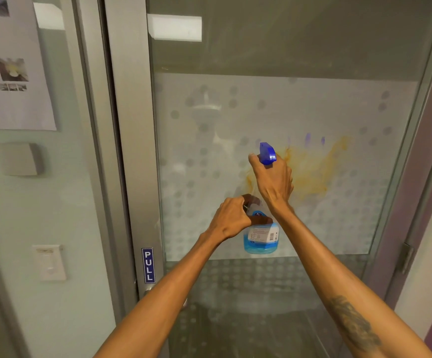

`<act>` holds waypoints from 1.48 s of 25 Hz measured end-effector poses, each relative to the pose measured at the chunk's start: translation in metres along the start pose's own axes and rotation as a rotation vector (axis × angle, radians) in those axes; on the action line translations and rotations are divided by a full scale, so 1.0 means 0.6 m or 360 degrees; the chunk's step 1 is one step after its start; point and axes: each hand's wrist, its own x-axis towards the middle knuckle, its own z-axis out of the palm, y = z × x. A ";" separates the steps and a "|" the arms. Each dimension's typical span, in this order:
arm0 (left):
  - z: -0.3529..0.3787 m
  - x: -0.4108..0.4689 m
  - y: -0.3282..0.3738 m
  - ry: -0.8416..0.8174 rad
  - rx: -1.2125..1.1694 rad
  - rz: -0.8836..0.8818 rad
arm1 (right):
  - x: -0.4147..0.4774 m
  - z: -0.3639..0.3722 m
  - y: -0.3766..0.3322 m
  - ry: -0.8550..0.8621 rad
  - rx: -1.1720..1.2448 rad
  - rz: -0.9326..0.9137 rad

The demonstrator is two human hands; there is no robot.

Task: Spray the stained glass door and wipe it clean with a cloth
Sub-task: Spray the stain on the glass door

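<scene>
While both hands grasp the spray bottle [261,236], right hand [274,180] on the trigger and left hand [231,219] steadying, aim at the orange stain [313,169] mid-frame.

Even, soft indoor light; ceiling lamp reflection [175,27] glares at glass door [313,47] top-left. Slight blur overall, wide-angle bending at frame edges.

One head-worn wide-angle view looks forward and slightly down, close to the frosted, dotted glass door [274,104], which stands just beyond the raised hands' grip.
</scene>
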 end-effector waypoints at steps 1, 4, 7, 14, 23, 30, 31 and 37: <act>-0.002 -0.005 -0.004 0.0004 0.0004 -0.0008 | -0.008 0.002 0.000 -0.0017 -0.0014 0.0006; -0.012 -0.028 -0.015 0.0018 0.0021 -0.0059 | -0.040 0.010 -0.006 -0.0111 -0.0129 0.0049; -0.027 -0.062 -0.025 0.0035 -0.0029 -0.0181 | -0.074 0.019 -0.021 -0.0338 -0.0329 0.0087; -0.086 -0.164 -0.040 0.0139 0.0234 -0.0284 | -0.146 0.008 -0.066 -0.0798 -0.0454 0.0063; -0.127 -0.415 0.046 0.0359 0.0169 -0.0474 | -0.325 -0.053 -0.141 -0.1132 -0.0225 -0.0059; -0.225 -0.644 0.090 0.0486 0.0308 -0.0771 | -0.489 -0.088 -0.259 -0.1728 -0.0042 -0.0142; -0.242 -0.683 0.096 0.0509 0.0312 -0.0807 | -0.518 -0.088 -0.278 -0.1807 -0.0008 -0.0175; -0.344 -0.935 0.124 0.0701 0.0491 -0.1085 | -0.723 -0.066 -0.395 -0.2096 0.0354 -0.0218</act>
